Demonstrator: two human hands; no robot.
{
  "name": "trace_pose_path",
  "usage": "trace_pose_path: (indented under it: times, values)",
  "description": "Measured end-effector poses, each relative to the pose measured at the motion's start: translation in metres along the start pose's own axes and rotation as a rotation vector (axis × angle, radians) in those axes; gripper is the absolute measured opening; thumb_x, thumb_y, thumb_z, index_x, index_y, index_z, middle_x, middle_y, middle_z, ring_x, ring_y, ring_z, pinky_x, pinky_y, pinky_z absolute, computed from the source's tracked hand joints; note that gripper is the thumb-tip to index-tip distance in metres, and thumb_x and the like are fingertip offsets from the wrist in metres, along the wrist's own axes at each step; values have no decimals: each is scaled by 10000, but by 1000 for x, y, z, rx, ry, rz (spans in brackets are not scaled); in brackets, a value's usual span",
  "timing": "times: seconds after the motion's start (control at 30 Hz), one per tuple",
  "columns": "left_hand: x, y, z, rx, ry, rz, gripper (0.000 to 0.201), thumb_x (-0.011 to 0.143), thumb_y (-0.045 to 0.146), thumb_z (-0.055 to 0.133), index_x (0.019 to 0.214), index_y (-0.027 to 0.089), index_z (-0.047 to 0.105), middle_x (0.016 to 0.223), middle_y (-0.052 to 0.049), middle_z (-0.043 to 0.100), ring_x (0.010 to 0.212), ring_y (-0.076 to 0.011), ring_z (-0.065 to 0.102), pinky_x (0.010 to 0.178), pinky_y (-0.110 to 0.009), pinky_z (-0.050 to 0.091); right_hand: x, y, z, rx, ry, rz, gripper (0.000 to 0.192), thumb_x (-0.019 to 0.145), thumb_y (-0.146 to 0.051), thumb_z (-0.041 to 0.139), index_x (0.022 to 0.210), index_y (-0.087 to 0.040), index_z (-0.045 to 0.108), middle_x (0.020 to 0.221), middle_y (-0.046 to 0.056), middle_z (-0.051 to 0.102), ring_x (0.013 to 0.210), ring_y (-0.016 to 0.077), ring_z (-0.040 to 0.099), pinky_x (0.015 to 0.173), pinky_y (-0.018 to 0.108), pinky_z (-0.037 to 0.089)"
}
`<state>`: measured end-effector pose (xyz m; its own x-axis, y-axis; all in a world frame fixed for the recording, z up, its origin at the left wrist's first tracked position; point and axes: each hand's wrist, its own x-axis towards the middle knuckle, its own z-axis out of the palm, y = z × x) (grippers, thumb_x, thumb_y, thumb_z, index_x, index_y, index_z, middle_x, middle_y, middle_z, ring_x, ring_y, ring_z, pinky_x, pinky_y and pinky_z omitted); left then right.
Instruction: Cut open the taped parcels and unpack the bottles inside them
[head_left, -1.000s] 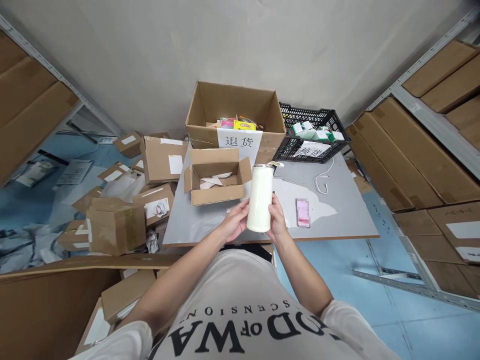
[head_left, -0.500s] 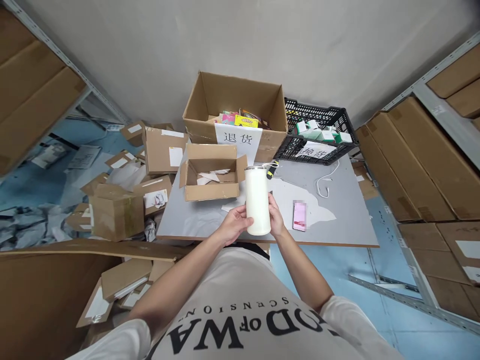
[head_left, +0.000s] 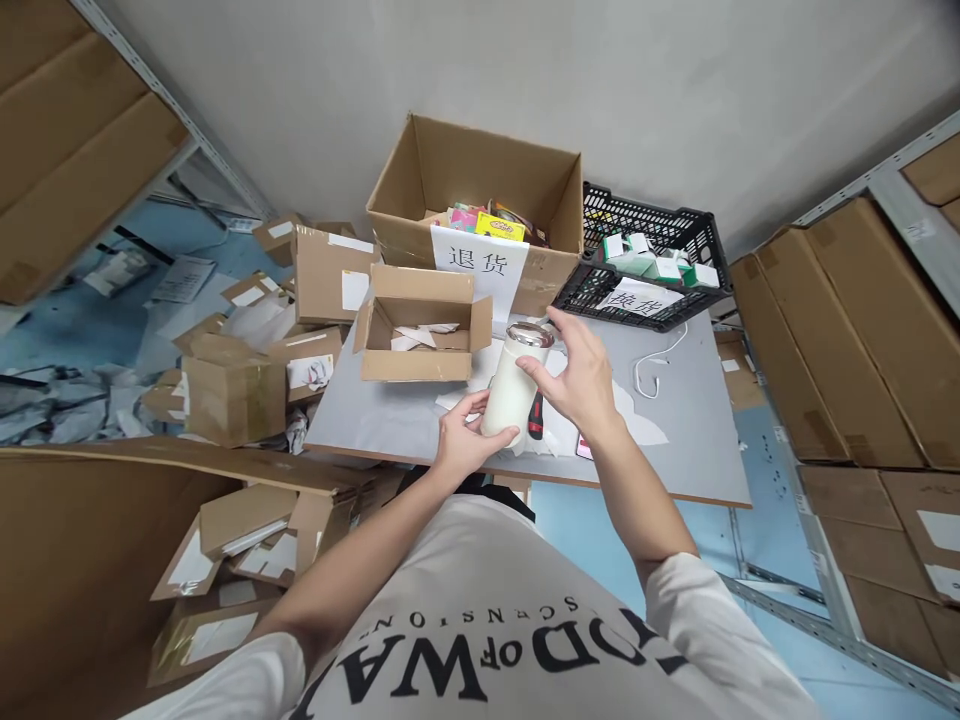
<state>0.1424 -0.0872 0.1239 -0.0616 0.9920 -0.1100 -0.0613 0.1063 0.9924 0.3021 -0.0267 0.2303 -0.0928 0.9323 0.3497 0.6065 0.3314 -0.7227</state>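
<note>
A cream-white vacuum flask [head_left: 510,395] with a shiny silver lid [head_left: 531,334] stands tilted above the table, its top leaning right. My left hand [head_left: 469,435] is closed around its lower part, thumb across the front near the base. Beside the top, my right hand [head_left: 581,380] has thumb and index finger apart; the thumb lies over the flask's side below the lid and the index fingertip is by the lid's right rim. Whether they press on it I cannot tell. Behind the flask lies a black and red flashlight-like object [head_left: 535,418].
A small opened carton [head_left: 420,366] with paper scraps stands left on the table [head_left: 697,440]. Behind are a large labelled carton [head_left: 551,275] and a black crate [head_left: 645,318] holding small boxes. A white cable [head_left: 637,375] and a partly hidden phone [head_left: 583,447] lie right. Parcels [head_left: 232,400] crowd the left.
My right hand has left the flask's lower side and risen to its top, fingers spread. The flask has tipped so its lid shows, and the flashlight-like object behind it appears nearer the front.
</note>
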Motion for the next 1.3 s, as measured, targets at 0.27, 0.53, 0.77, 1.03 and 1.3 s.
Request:
trace_pose_path:
  times: [0.27, 0.53, 0.77, 1.03, 1.3]
  values:
    - [6, -7, -12, 204, 64, 149, 602, 527, 342, 836, 1081, 232, 627, 1027, -64, 635, 940, -235, 585, 865, -392, 492, -11, 7, 28, 76, 61, 146, 699, 644, -548, 738, 1235, -229, 545, 1151, 105, 613, 995, 262, 591, 831, 402, 532]
    - [10, -8, -34, 243, 40, 214, 577, 473, 401, 860, 972, 239, 621, 992, -69, 593, 990, -270, 541, 933, -422, 434, -3, 6, 39, 222, 182, 229, 465, 643, -471, 750, 1022, -224, 640, 947, 62, 685, 831, 220, 640, 747, 358, 530]
    - [1, -8, -56, -444, -535, -235, 758, 618, 593, 734, 1221, 181, 529, 1185, -144, 593, 1063, -300, 579, 901, -465, 466, 7, 25, 29, 582, 154, 194, 454, 625, -537, 746, 947, -230, 657, 967, 55, 698, 925, 230, 644, 841, 393, 507]
    - [-5, -9, -56, -544, -489, -349, 677, 529, 365, 860, 1122, 165, 600, 1122, -123, 652, 1018, -275, 616, 843, -393, 502, 4, 28, 25, 639, -10, 195, 527, 681, -596, 679, 1071, -243, 646, 1098, 60, 665, 986, 236, 620, 866, 406, 486]
    - [0, -21, -51, -436, -435, -223, 660, 513, 338, 867, 1096, 158, 616, 1060, -102, 677, 983, -248, 625, 869, -370, 483, 8, 19, 12, 452, -17, 93, 396, 706, -502, 714, 1007, -251, 659, 1018, 35, 675, 943, 207, 625, 877, 402, 476]
